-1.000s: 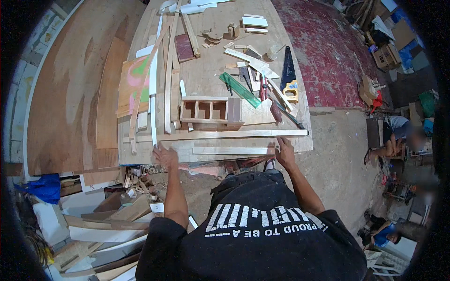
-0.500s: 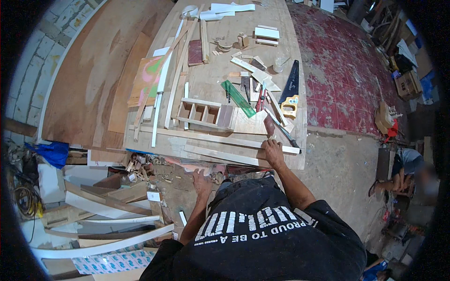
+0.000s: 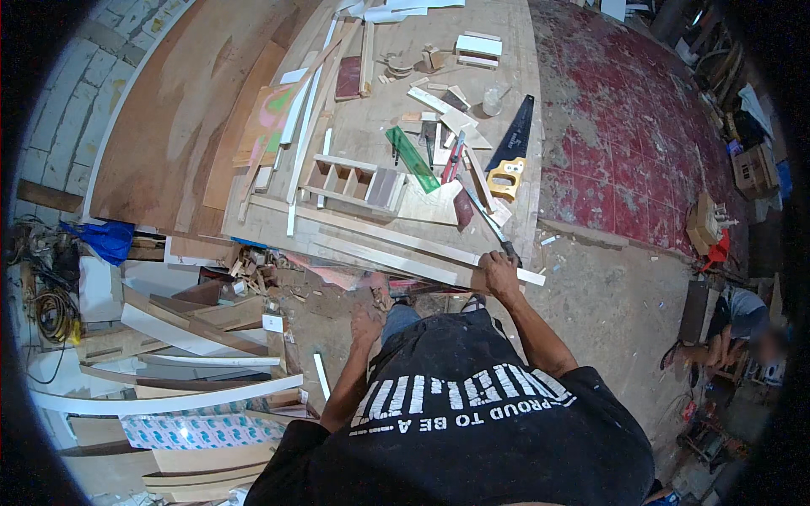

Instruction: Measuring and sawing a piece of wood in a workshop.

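My right hand (image 3: 500, 277) is closed round a long pale wooden strip (image 3: 396, 239) close to its right end, which sticks out beyond the hand. This strip lies along the near edge of the worktable (image 3: 253, 221). A shorter pale board (image 3: 384, 261) lies on its near side. My left hand (image 3: 365, 324) hangs low in front of the table edge, apart from the wood. Its fingers look loosely spread, with nothing visible in them. Beyond the strip sits a small wooden box with open compartments (image 3: 344, 180).
A handsaw (image 3: 511, 156) with a yellow handle, a green ruler (image 3: 412, 158), a red cutter (image 3: 455, 157) and wood offcuts (image 3: 466, 131) lie on the table. Curved boards (image 3: 194, 398) are piled at lower left. Another person (image 3: 730, 316) sits at far right.
My right hand and the long strip have shifted slightly right and toward me. My left hand has dropped a little nearer my body. The whole view has tilted slightly.
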Action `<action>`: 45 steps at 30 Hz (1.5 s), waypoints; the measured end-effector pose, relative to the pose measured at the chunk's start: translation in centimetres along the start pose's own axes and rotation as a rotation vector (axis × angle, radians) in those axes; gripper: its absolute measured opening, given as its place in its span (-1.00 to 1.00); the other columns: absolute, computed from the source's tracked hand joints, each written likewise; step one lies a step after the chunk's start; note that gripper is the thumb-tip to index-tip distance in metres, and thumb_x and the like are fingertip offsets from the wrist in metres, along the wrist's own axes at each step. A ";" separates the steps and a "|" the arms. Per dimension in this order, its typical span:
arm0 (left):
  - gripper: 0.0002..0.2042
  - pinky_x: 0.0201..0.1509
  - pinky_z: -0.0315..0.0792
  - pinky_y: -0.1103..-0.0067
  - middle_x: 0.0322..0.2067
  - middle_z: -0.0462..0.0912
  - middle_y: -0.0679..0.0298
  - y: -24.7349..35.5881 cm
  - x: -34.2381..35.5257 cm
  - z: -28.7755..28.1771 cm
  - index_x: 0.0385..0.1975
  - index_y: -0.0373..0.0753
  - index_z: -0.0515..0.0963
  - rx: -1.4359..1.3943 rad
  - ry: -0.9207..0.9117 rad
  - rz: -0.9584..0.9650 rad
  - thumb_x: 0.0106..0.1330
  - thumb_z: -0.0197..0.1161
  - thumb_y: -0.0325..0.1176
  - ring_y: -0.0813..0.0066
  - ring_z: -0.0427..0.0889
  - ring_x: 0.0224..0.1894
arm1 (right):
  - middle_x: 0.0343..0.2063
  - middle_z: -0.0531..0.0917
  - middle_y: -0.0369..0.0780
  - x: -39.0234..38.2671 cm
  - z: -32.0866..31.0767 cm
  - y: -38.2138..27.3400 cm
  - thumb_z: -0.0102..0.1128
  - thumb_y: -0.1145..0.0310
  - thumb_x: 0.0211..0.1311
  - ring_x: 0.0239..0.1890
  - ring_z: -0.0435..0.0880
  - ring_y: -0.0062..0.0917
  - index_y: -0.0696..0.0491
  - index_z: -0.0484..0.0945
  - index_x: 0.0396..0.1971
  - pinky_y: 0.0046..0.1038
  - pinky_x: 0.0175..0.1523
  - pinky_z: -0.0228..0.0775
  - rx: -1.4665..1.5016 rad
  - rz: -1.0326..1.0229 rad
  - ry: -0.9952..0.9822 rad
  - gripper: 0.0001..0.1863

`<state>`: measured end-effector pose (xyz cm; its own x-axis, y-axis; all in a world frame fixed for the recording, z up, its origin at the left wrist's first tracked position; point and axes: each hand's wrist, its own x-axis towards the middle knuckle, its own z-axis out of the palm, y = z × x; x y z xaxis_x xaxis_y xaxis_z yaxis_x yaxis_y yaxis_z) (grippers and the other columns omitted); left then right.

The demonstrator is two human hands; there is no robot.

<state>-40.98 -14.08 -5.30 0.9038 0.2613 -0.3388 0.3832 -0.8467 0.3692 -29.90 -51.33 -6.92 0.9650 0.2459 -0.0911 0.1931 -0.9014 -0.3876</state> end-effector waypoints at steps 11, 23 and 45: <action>-0.48 0.30 0.35 0.29 0.16 0.44 -0.20 0.3 1.8 0.1 0.12 -0.37 0.46 -0.005 -0.061 -0.074 0.17 0.32 -0.27 -0.10 0.43 0.23 | -0.13 0.51 -0.17 -2.5 -1.1 1.7 -0.04 0.45 0.21 0.04 0.48 -0.24 0.04 0.53 -0.17 -0.03 0.15 0.15 0.037 0.093 0.099 -0.78; -0.49 0.30 0.35 0.23 0.10 0.50 -0.17 -1.2 3.9 -1.2 0.12 -0.34 0.47 -0.028 -0.084 -0.237 0.19 0.33 -0.26 -0.13 0.49 0.16 | -0.11 0.53 -0.17 -2.6 -1.3 0.9 0.06 0.57 0.07 0.08 0.47 -0.25 0.03 0.49 -0.04 -0.08 0.16 0.22 -0.040 0.157 0.138 -0.61; -0.59 0.15 0.34 0.24 -0.01 0.49 0.00 19.0 12.3 0.9 0.01 -0.33 0.53 0.071 -0.098 1.034 0.14 0.34 -0.39 0.04 0.43 0.12 | 0.07 0.55 -0.09 -5.0 -2.4 3.2 0.22 0.40 0.17 0.15 0.48 -0.15 0.01 0.59 -0.01 0.00 0.17 0.30 0.089 0.724 0.304 -0.65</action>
<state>-22.71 -27.37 -3.18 0.7643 -0.6433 0.0442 -0.5845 -0.6623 0.4688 -33.67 -56.24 -5.52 0.8541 -0.5105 -0.0990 -0.5038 -0.7650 -0.4011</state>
